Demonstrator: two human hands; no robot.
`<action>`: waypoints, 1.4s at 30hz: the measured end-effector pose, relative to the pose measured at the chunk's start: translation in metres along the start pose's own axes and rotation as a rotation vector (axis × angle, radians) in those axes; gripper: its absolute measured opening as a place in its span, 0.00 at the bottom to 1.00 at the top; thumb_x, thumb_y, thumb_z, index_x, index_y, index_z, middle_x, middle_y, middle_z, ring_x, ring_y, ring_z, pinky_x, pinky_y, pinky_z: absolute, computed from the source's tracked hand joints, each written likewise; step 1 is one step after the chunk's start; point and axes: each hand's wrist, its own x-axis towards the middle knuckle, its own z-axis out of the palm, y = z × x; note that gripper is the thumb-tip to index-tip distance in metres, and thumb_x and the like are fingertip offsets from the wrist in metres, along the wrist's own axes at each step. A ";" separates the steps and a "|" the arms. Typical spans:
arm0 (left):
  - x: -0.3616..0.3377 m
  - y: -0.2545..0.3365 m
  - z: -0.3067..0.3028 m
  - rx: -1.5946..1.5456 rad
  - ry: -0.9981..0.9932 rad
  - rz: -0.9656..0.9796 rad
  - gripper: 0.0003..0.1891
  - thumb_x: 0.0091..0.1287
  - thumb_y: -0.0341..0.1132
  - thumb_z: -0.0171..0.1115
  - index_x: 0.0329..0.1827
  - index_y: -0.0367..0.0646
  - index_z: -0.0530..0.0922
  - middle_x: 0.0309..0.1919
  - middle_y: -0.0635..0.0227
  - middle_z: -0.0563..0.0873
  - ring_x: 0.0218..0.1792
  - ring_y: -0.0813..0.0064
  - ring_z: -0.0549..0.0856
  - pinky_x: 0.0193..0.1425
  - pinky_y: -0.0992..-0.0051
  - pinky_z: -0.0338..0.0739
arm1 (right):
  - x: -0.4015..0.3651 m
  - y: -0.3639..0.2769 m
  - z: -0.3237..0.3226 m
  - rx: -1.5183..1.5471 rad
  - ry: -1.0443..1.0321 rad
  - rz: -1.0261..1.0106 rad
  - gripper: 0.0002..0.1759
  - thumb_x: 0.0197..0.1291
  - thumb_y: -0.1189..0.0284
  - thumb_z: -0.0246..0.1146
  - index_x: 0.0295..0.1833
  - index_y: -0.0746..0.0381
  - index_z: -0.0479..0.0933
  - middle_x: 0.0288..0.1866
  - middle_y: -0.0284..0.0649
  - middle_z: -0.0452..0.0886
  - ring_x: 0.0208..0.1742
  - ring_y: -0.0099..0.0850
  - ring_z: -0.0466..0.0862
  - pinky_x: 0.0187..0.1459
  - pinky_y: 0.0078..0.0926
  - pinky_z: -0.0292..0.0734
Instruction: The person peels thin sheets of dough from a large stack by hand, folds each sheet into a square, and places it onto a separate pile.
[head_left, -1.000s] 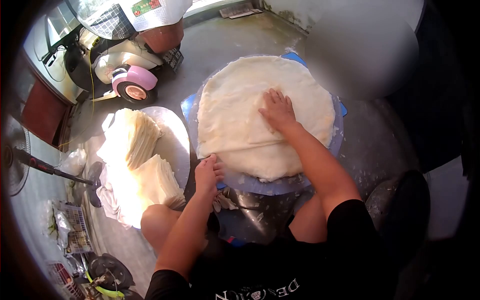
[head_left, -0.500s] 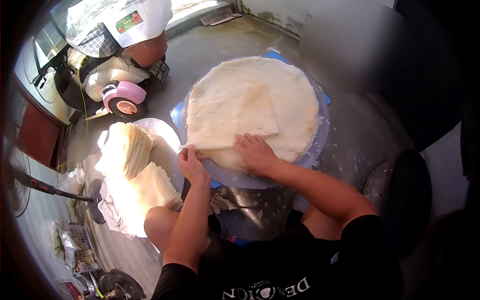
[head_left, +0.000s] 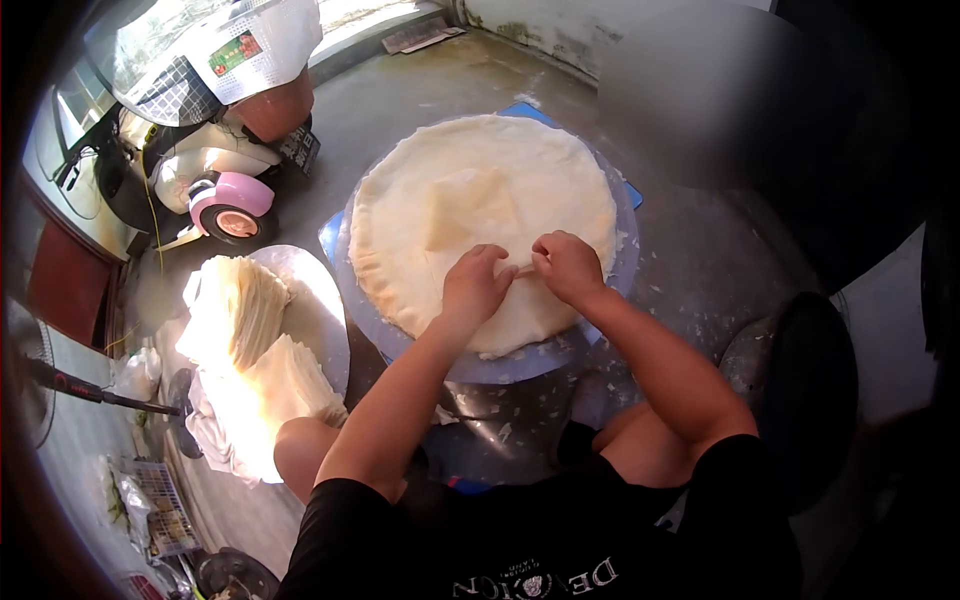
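Sheet pile [head_left: 545, 195]: soft, pale, dough-like, nearly round, with a smooth top and uneven rim; it sits on the bluish board [head_left: 500, 369], whose bare border shows along the near edge.
Top patch [head_left: 470, 212]: yellower, thin, four-sided, creased; its longer sides run from far to near, slightly slanted.
Left hand [head_left: 476, 284]: fingers curled, low on the pile toward the board's near edge.
Right hand [head_left: 568, 268]: curled just beside it, both facing inward.
Grip: cannot tell whether either pinches a sheet.
Folded stacks [head_left: 245, 305]: many thin layers, on the white disc [head_left: 325, 290], toward its left edge.
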 end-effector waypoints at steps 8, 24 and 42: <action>0.044 -0.054 -0.045 0.369 0.190 0.426 0.17 0.67 0.24 0.56 0.58 0.43 0.81 0.65 0.57 0.79 0.71 0.53 0.74 0.78 0.57 0.66 | 0.006 -0.007 0.026 0.002 -0.004 -0.161 0.05 0.58 0.70 0.65 0.37 0.58 0.83 0.38 0.40 0.81 0.47 0.40 0.82 0.47 0.41 0.80; 0.170 -0.097 -0.106 0.509 -0.813 0.122 0.33 0.52 0.34 0.78 0.65 0.52 0.80 0.46 0.66 0.88 0.54 0.63 0.78 0.65 0.65 0.69 | 0.009 -0.006 0.035 -0.109 -0.016 -0.304 0.02 0.52 0.77 0.59 0.31 0.62 0.78 0.34 0.44 0.80 0.41 0.44 0.82 0.44 0.43 0.80; 0.181 -0.154 -0.098 0.204 -0.710 -0.111 0.20 0.54 0.34 0.78 0.50 0.46 0.83 0.40 0.63 0.86 0.43 0.64 0.85 0.48 0.63 0.79 | 0.011 -0.008 0.034 -0.090 0.004 -0.320 0.04 0.56 0.75 0.60 0.30 0.62 0.77 0.33 0.44 0.80 0.39 0.44 0.82 0.43 0.43 0.80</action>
